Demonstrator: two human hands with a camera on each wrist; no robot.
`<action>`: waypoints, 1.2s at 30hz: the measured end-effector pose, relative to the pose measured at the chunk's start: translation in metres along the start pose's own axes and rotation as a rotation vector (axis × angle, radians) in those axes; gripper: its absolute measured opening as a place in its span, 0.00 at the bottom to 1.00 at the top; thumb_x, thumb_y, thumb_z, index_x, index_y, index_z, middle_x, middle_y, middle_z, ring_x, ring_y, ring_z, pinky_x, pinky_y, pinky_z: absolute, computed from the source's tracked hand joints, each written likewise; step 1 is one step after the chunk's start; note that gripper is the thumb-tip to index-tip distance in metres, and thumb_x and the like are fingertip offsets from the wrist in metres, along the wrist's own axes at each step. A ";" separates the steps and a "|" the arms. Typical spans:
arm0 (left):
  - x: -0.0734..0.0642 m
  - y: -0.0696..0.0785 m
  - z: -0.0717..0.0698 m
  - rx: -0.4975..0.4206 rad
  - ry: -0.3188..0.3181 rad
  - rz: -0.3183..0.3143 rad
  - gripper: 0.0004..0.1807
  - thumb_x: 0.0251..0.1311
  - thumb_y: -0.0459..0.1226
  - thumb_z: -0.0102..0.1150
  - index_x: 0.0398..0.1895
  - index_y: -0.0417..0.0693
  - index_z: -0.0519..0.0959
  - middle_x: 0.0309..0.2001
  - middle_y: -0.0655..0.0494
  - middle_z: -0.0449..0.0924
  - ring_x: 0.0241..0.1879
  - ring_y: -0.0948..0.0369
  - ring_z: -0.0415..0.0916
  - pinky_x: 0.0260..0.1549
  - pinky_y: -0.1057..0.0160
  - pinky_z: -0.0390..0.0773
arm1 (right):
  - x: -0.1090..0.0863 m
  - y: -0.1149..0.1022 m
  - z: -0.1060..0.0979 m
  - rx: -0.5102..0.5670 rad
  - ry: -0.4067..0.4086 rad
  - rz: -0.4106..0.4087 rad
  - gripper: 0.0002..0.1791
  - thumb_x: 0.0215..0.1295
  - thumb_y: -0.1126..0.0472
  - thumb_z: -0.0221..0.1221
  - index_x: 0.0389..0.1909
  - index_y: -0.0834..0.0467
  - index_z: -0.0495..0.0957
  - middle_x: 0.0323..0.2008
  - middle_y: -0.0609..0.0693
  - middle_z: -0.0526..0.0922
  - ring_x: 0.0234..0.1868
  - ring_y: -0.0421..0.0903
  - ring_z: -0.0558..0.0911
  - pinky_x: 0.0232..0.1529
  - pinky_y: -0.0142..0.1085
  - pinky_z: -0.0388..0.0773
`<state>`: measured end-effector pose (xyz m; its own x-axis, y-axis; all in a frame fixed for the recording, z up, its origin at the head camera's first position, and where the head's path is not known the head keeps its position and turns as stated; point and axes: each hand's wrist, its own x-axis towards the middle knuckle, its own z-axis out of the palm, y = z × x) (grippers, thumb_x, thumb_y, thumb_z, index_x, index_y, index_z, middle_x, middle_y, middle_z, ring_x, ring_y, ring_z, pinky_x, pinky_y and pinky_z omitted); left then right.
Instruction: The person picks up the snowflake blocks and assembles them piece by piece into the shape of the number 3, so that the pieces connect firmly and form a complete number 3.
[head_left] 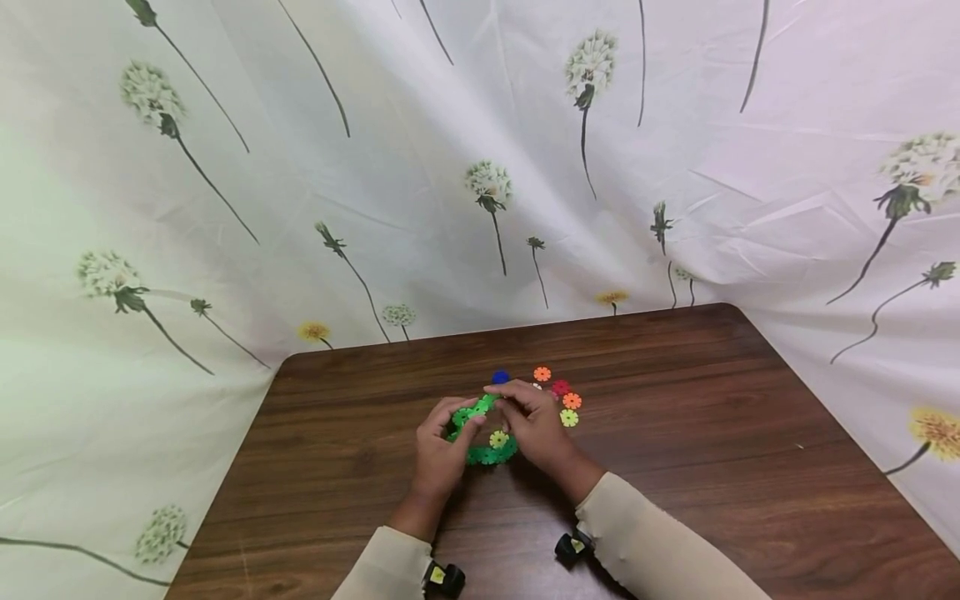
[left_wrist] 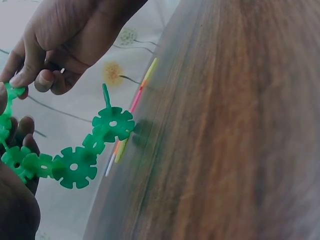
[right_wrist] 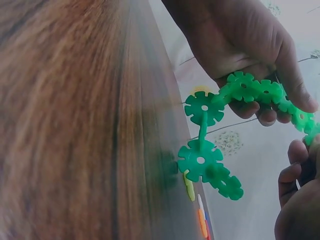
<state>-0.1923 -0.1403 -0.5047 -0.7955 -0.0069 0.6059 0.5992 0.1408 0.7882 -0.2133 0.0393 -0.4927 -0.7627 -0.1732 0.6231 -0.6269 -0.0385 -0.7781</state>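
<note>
A curved chain of green notched plastic discs (head_left: 491, 455), flower-shaped and slotted into one another, hangs between the two hands just over the table. My left hand (head_left: 441, 454) holds the chain along its middle, between thumb and fingers. At the chain's upper end, my right hand (head_left: 543, 431) pinches a green disc with thumb and forefinger. The free end of the chain (right_wrist: 201, 160) dangles in the right wrist view, some discs standing edge-on to others. Within the chain's curve, a yellow-green disc (head_left: 498, 439) shows in the head view. Fingers partly hide the pinched discs.
Loose discs lie on the brown wooden table (head_left: 675, 467) beyond the right hand: a blue disc (head_left: 500, 377), an orange disc (head_left: 542, 374), a red disc (head_left: 561, 387) and a yellow disc (head_left: 569, 417), among others. A dandelion-printed cloth (head_left: 420, 208) hangs behind the table.
</note>
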 end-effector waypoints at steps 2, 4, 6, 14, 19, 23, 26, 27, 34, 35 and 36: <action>0.000 0.000 0.000 -0.005 -0.006 0.003 0.14 0.65 0.22 0.72 0.53 0.35 0.88 0.49 0.34 0.89 0.53 0.68 0.86 0.52 0.73 0.85 | 0.000 0.000 0.001 -0.002 0.004 0.006 0.13 0.77 0.74 0.61 0.56 0.67 0.87 0.34 0.70 0.82 0.23 0.59 0.77 0.23 0.32 0.78; 0.001 0.000 0.000 -0.007 -0.011 0.000 0.15 0.64 0.22 0.72 0.53 0.35 0.88 0.50 0.34 0.89 0.53 0.69 0.86 0.52 0.73 0.86 | -0.001 0.001 0.001 -0.011 0.009 0.005 0.13 0.77 0.74 0.61 0.56 0.67 0.87 0.34 0.71 0.82 0.22 0.58 0.78 0.23 0.32 0.79; 0.001 0.001 0.000 -0.012 -0.016 -0.008 0.15 0.63 0.22 0.72 0.53 0.34 0.88 0.50 0.33 0.90 0.53 0.70 0.87 0.53 0.73 0.86 | -0.001 0.001 0.001 -0.024 0.016 0.006 0.13 0.76 0.75 0.61 0.56 0.66 0.88 0.33 0.70 0.82 0.22 0.56 0.78 0.23 0.32 0.79; 0.001 0.007 0.001 -0.009 0.002 -0.030 0.15 0.62 0.22 0.73 0.52 0.31 0.88 0.52 0.32 0.90 0.55 0.71 0.86 0.55 0.73 0.86 | -0.003 -0.003 0.006 -0.087 0.039 -0.010 0.13 0.76 0.73 0.63 0.56 0.64 0.89 0.38 0.61 0.87 0.24 0.49 0.79 0.25 0.32 0.80; 0.001 0.005 0.002 -0.043 0.003 -0.034 0.15 0.64 0.22 0.71 0.54 0.32 0.87 0.52 0.31 0.89 0.53 0.70 0.87 0.53 0.72 0.86 | -0.003 0.002 0.006 -0.049 0.036 -0.022 0.13 0.75 0.74 0.63 0.56 0.67 0.88 0.36 0.66 0.84 0.23 0.52 0.78 0.24 0.32 0.79; 0.002 0.004 0.003 -0.083 0.003 -0.044 0.14 0.67 0.22 0.69 0.55 0.32 0.86 0.51 0.31 0.88 0.51 0.68 0.87 0.51 0.71 0.86 | -0.001 0.000 0.004 -0.044 0.009 0.024 0.15 0.78 0.72 0.62 0.61 0.65 0.85 0.33 0.66 0.82 0.24 0.46 0.78 0.26 0.32 0.79; 0.003 0.005 0.004 -0.082 0.012 -0.053 0.14 0.68 0.23 0.69 0.55 0.33 0.86 0.51 0.32 0.88 0.51 0.68 0.86 0.51 0.72 0.86 | 0.001 -0.002 0.003 -0.026 0.002 0.105 0.18 0.79 0.69 0.62 0.66 0.64 0.81 0.37 0.65 0.82 0.26 0.41 0.78 0.27 0.32 0.80; 0.003 0.006 0.004 -0.076 0.018 -0.054 0.14 0.69 0.23 0.69 0.56 0.33 0.86 0.52 0.32 0.88 0.50 0.69 0.86 0.51 0.73 0.85 | 0.001 -0.002 0.002 -0.024 0.004 0.136 0.18 0.79 0.69 0.63 0.66 0.64 0.81 0.38 0.64 0.83 0.26 0.42 0.79 0.27 0.32 0.81; 0.001 0.004 0.004 -0.038 0.027 -0.026 0.16 0.68 0.22 0.69 0.57 0.33 0.85 0.52 0.32 0.87 0.51 0.70 0.85 0.53 0.73 0.84 | 0.004 -0.005 -0.002 0.001 0.003 0.213 0.14 0.77 0.70 0.64 0.59 0.66 0.81 0.40 0.65 0.86 0.27 0.67 0.81 0.29 0.44 0.87; 0.001 0.004 0.003 -0.040 0.026 -0.019 0.16 0.68 0.22 0.69 0.57 0.33 0.85 0.52 0.32 0.87 0.52 0.70 0.85 0.53 0.73 0.84 | 0.004 -0.005 -0.002 0.005 -0.005 0.206 0.14 0.77 0.71 0.64 0.59 0.68 0.80 0.39 0.66 0.86 0.27 0.68 0.80 0.29 0.46 0.87; 0.001 0.005 0.003 -0.041 0.024 -0.012 0.16 0.68 0.22 0.69 0.57 0.33 0.85 0.52 0.32 0.87 0.52 0.69 0.85 0.53 0.73 0.84 | 0.004 -0.005 -0.002 0.012 -0.011 0.200 0.14 0.77 0.71 0.63 0.59 0.69 0.79 0.39 0.67 0.85 0.27 0.67 0.80 0.29 0.47 0.87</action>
<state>-0.1903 -0.1370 -0.5009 -0.8005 -0.0324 0.5985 0.5932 0.0996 0.7988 -0.2134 0.0404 -0.4859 -0.8699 -0.1895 0.4553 -0.4613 -0.0137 -0.8871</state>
